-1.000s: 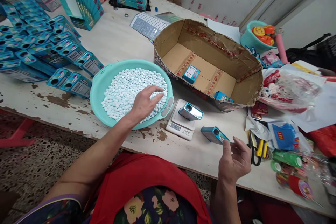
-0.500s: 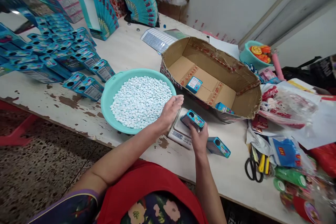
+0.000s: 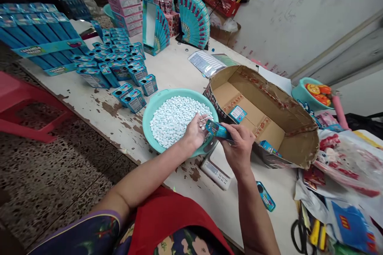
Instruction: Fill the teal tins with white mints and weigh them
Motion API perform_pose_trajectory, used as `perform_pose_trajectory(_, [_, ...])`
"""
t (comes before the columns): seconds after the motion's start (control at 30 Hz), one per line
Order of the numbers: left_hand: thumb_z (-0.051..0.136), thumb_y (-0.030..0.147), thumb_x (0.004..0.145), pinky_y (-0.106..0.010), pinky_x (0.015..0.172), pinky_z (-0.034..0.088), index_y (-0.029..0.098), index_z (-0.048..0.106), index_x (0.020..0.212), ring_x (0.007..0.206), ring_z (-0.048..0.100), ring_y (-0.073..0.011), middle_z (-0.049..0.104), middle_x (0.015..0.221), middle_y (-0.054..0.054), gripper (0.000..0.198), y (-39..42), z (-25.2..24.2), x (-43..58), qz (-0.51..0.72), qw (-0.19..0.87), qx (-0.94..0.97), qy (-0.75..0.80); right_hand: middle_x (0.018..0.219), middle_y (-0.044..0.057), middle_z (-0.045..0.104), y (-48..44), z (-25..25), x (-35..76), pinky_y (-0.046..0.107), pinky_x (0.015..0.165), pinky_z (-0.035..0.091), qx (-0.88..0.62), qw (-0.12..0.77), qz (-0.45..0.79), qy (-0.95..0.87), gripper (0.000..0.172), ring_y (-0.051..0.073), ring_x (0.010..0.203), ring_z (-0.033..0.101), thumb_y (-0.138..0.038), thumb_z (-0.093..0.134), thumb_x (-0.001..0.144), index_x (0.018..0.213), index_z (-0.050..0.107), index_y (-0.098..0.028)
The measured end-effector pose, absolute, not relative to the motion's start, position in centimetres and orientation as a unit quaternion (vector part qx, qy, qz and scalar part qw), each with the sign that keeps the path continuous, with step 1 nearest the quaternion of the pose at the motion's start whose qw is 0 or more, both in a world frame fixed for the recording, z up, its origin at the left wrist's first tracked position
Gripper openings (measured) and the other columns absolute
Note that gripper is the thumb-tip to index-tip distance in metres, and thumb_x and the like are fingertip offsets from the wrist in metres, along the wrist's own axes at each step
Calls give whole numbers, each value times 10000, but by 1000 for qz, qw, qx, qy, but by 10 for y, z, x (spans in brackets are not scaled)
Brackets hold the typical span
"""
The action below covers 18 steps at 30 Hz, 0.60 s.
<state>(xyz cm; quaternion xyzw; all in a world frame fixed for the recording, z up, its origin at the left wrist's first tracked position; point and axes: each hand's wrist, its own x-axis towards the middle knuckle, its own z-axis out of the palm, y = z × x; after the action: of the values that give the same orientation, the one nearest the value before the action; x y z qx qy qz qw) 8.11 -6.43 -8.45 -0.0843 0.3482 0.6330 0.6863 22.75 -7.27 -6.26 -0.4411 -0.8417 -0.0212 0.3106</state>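
My right hand (image 3: 238,148) grips a small teal candy box (image 3: 217,129) and holds it tilted above the scale (image 3: 216,166). My left hand (image 3: 196,130) is cupped palm up against the box's open end, with a few white candies at its fingertips. Just left of both hands stands a teal basin (image 3: 151,108) filled with white candies (image 3: 176,118). Another small teal box (image 3: 265,196) lies on the table by my right forearm.
An open cardboard carton (image 3: 299,132) with two small boxes inside sits behind my hands. Several empty teal boxes (image 3: 119,65) cover the table's left part. Scissors (image 3: 301,235), bags and toys crowd the right side. A red stool (image 3: 18,103) stands on the floor at left.
My left hand left the basin with candies and came to the box. My right hand lifted that box off the scale and tilted it toward my left hand. The camera view swung left.
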Motion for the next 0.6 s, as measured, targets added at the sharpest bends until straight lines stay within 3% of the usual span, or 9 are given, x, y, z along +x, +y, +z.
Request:
perform_pose_trajectory(0.13, [406, 270, 938, -210, 535, 462, 86, 596, 848, 523, 528, -92, 560, 652, -36, 280, -62, -86, 83, 637, 676, -119, 351, 979, 9, 643, -70, -66, 228, 370, 874, 301, -434, 292, -30, -852, 318, 191, 943, 546, -199, 652, 791, 1100, 648, -274])
perform_pose_trajectory(0.23, [411, 241, 931, -223, 526, 465, 87, 599, 834, 520, 531, -102, 539, 634, -29, 262, -62, -89, 87, 637, 676, -123, 350, 986, 13, 642, -67, -69, 229, 378, 876, 311, -445, 309, -19, -841, 325, 194, 947, 546, -197, 649, 786, 1102, 653, -275])
perform_pose_trajectory(0.43, [487, 86, 856, -185, 521, 459, 84, 601, 907, 572, 565, -88, 569, 690, -34, 125, -63, -92, 76, 646, 683, -90, 328, 1007, 23, 644, -79, -88, 247, 346, 870, 414, -524, 435, 167, -713, 364, 187, 938, 573, -307, 705, 736, 1091, 653, -246])
perform_pose_trajectory(0.53, [531, 172, 865, -157, 400, 356, 108, 591, 863, 444, 450, -57, 461, 573, 27, 88, -63, -93, 53, 621, 713, -36, 324, 981, 39, 650, -98, -109, 269, 332, 833, 453, -594, 509, 247, -572, 448, 189, 894, 587, -353, 742, 688, 1091, 633, -191])
perform_pose_trajectory(0.6, [582, 275, 852, -155, 354, 301, 129, 549, 751, 404, 395, -54, 409, 534, 44, 181, -62, -92, 37, 607, 720, -10, 336, 968, 45, 652, -110, -127, 285, 335, 829, 461, -621, 524, 275, -514, 463, 186, 874, 592, -353, 748, 673, 1080, 618, -172])
